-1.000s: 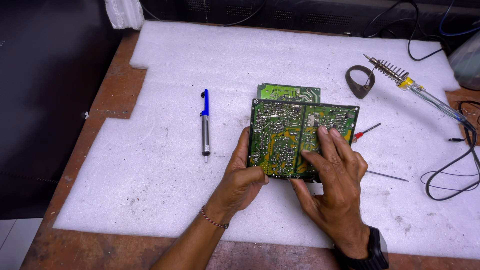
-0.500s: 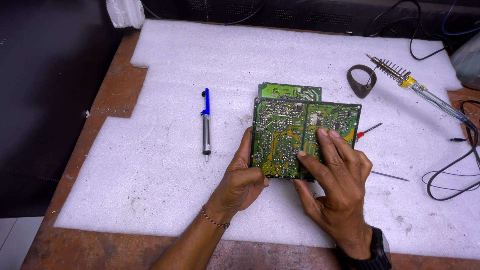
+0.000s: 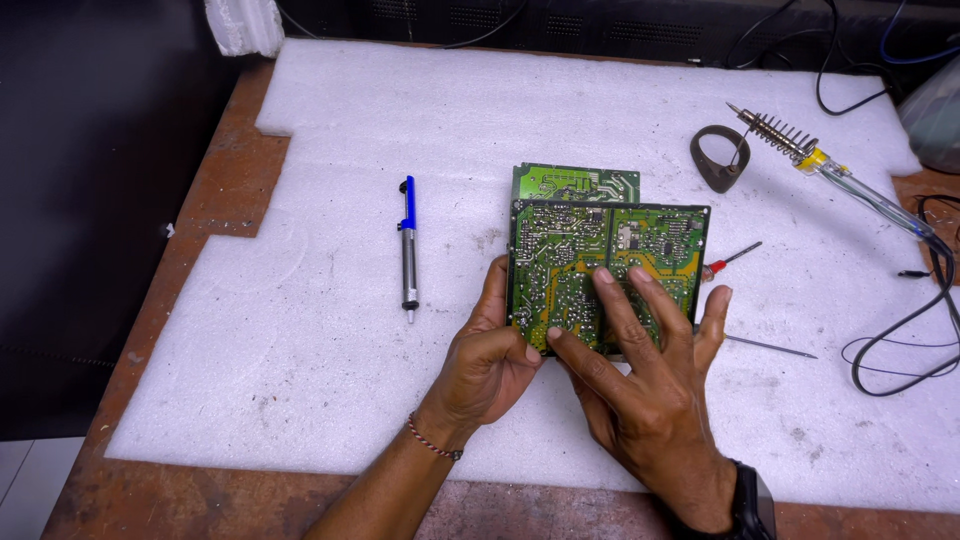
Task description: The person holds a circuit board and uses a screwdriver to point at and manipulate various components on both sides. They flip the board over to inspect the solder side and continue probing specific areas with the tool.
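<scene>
Circuit board [image 3: 600,270], solder side up, pinched at its near left edge by left hand [image 3: 490,365]; right hand [image 3: 640,385] pressed flat on top, fingers spread, grasping nothing. Smaller green board [image 3: 575,183] just beyond. Blue-topped pump [image 3: 407,245] left of grip, soldering iron [image 3: 835,175] far right, red screwdriver [image 3: 725,262] beside board.

1. A worn, reddish-brown wooden workbench [image 3: 150,330] fills the view, its top scuffed and stained along the left and near edges.
2. A white foam sheet [image 3: 560,110] covers most of the bench, with a stepped notch cut into its left side and faint dents and specks on its surface.
3. To the left of the bench the room falls into deep shadow, with a strip of pale floor [image 3: 25,485] at the lower left corner.
4. Even, soft light falls from above.
</scene>
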